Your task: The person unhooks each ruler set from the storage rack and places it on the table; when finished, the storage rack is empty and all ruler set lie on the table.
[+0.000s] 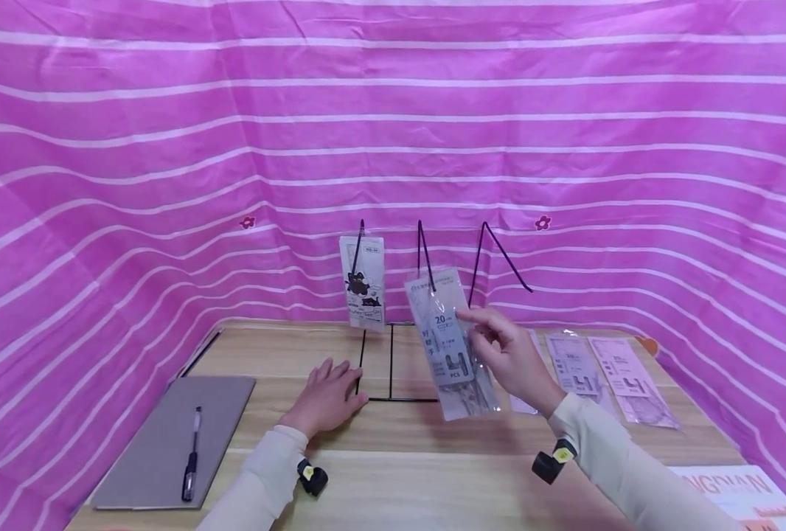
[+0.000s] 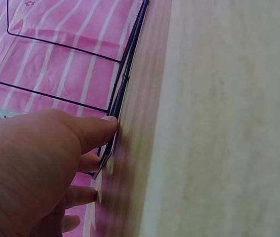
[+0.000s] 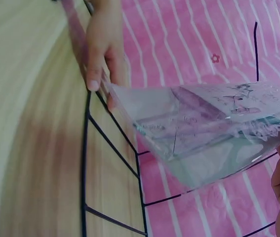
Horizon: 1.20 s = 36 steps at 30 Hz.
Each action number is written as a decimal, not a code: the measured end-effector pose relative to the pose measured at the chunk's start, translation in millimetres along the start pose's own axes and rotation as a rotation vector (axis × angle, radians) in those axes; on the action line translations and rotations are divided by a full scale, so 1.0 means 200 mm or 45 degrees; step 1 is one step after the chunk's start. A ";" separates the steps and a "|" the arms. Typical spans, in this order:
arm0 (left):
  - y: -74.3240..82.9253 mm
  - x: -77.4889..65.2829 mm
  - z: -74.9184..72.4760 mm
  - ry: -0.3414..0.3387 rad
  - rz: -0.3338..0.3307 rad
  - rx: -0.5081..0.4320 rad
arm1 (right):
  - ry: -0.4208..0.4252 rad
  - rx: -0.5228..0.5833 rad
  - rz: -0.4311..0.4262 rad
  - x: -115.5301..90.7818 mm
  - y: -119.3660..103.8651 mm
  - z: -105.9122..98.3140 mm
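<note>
My right hand pinches the right edge of a clear flat packet printed "20" and "4 PCS". The packet's top overlaps the tip of the middle hook of a black wire rack, and it hangs tilted. In the right wrist view the packet shows its see-through side, with the pinching fingers at the right edge. My left hand lies on the table at the rack's left base, fingers extended. The left wrist view shows the thumb of that hand touching the black base wire.
A packet with black cat drawings hangs on the left hook. The right hook sticks out bare. Similar packets lie on the table at right. A grey folder with a pen lies left; a printed sheet lies front right.
</note>
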<state>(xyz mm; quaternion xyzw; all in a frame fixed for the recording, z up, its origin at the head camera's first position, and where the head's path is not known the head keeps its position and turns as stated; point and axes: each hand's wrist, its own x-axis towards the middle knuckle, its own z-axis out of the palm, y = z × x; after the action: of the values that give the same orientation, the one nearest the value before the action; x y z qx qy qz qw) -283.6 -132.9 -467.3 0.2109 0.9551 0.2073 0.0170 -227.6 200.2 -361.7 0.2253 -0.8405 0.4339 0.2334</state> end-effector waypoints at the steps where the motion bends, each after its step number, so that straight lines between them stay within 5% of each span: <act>1: 0.00 0.00 0.00 -0.002 -0.003 0.000 | 0.006 0.008 -0.012 -0.01 -0.01 0.00; 9: -0.03 0.00 0.01 -0.015 -0.019 -0.008 | 0.053 0.131 -0.113 -0.14 -0.10 -0.03; 13: -0.02 0.01 0.01 -0.020 -0.029 -0.010 | -0.003 0.201 -0.133 -0.22 -0.15 -0.11; 17: -0.02 0.02 -0.01 -0.020 -0.025 -0.008 | -0.072 0.118 -0.063 -0.33 -0.16 -0.23; 29: -0.03 0.02 -0.02 -0.046 -0.025 0.005 | -0.198 -0.195 0.437 -0.73 0.04 -0.48; 36: -0.03 0.03 -0.04 -0.044 -0.021 0.007 | -0.308 -0.284 0.654 -0.86 0.18 -0.56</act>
<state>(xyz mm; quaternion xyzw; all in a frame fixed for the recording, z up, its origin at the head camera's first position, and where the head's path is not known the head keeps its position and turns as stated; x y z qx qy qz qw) -291.1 -137.6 -462.7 0.2067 0.9570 0.2007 0.0344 -90.6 342.1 -427.3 0.0285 -0.9341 0.3539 0.0377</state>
